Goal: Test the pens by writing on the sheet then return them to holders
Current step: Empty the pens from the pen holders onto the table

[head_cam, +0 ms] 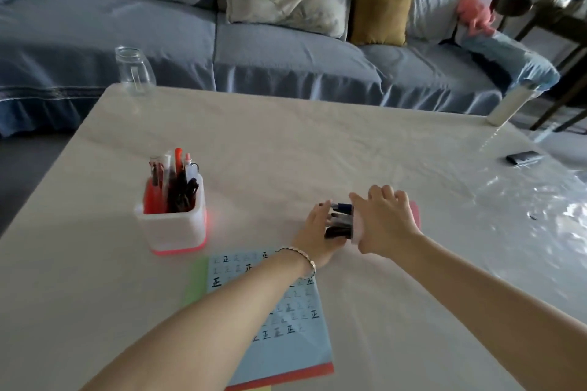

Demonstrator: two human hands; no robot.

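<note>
In the middle right of the frame, the right hand grips a holder lying on its side. The left hand presses flat on its pens. The sheet at the bottom shows many marks, so I think testing is nearly done. The table has lots of room, and its edges are far off.

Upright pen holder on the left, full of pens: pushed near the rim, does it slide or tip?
Probably slides: the pen holder looks squat with a wide square base. The pens stand above the rim, so they likely rattle or lean. The wrinkled table cover may drag and bunch.
</note>
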